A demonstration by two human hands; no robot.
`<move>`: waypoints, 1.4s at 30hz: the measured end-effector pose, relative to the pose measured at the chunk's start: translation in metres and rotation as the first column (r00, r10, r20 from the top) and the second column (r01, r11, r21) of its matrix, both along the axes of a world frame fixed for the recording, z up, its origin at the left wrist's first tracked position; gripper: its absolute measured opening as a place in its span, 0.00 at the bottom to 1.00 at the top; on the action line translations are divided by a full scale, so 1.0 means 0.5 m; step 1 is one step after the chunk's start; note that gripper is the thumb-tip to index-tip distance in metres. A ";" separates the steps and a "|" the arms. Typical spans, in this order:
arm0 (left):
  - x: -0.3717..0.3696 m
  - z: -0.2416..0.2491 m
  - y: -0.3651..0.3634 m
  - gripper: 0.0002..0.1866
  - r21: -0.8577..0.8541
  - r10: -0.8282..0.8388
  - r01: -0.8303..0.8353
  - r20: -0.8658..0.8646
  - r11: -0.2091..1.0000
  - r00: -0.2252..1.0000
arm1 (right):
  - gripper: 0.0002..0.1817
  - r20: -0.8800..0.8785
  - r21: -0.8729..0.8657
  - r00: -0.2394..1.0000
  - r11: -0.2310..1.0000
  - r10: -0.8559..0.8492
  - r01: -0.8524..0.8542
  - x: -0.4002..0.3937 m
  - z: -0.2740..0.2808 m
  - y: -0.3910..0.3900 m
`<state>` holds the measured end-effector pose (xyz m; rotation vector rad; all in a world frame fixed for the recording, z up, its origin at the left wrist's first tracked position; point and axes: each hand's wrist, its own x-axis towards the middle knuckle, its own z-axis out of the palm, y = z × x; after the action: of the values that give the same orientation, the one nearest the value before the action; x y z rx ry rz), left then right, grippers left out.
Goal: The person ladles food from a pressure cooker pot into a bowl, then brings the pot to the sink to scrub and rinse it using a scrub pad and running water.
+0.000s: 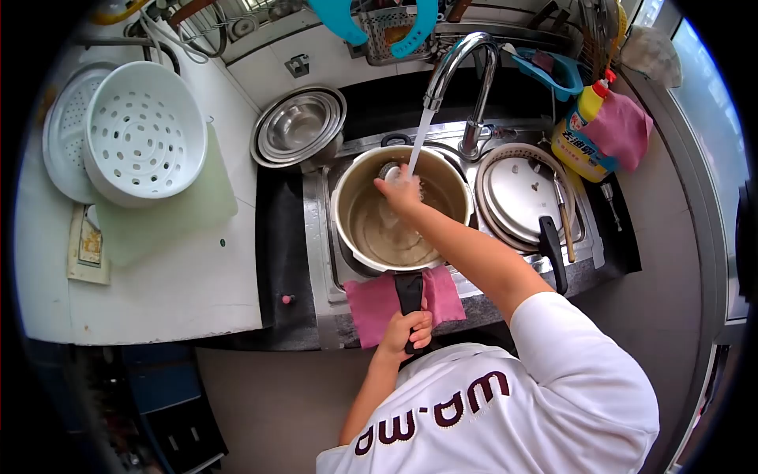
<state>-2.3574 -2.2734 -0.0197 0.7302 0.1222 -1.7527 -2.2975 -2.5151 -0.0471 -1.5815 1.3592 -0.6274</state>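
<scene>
A large metal pressure-cooker pot [353, 225] sits in the sink, its long black handle [410, 294] pointing toward me. My left hand [407, 330] is wrapped around that handle. Inside the pot, near its far wall, my right hand [401, 189] is closed on a small grey, rough-looking scrubber [388, 171], mostly hidden by the fingers. Water [421, 142] runs from the curved chrome faucet [464, 55] onto or right beside the right hand. Shallow water covers the pot's bottom. A pink cloth [369, 312] hangs over the sink's front edge beneath the handle.
Right of the pot lies a pot lid [517, 197] with a black handle, a wooden-handled knife [565, 217] on it. Behind stands a yellow cleaner bottle [583, 138] with a pink cloth. Nested steel bowls [300, 126] and a white colander [146, 134] are at the left.
</scene>
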 end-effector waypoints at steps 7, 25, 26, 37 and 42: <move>-0.023 -0.014 0.004 0.08 0.013 -0.161 0.160 0.077 0.987 0.984 | 0.38 0.001 -0.414 0.913 0.831 0.408 -0.371 0.008 -0.083 0.087; -0.036 -0.007 0.009 0.07 0.012 -0.145 0.144 0.085 0.989 0.986 | 0.37 0.113 -0.584 0.952 0.794 0.284 -0.167 -0.012 -0.042 0.079; -0.038 -0.005 0.010 0.07 0.024 -0.148 0.146 0.098 0.989 0.984 | 0.37 0.012 -0.726 0.916 0.634 0.402 -0.268 -0.017 -0.038 0.085; -0.035 -0.012 0.011 0.07 -0.004 -0.109 0.110 0.106 0.994 0.988 | 0.26 -0.703 -0.331 0.637 0.646 0.318 -0.688 -0.100 -0.031 0.004; -0.022 -0.006 0.007 0.07 -0.019 -0.093 0.094 0.028 0.995 0.995 | 0.27 -0.872 0.127 0.138 0.490 0.469 -0.862 -0.152 -0.060 0.013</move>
<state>-2.3682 -2.2702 -0.0226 0.7543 0.0523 -1.8299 -2.3736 -2.5088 -0.0772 -2.8391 0.8150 0.6474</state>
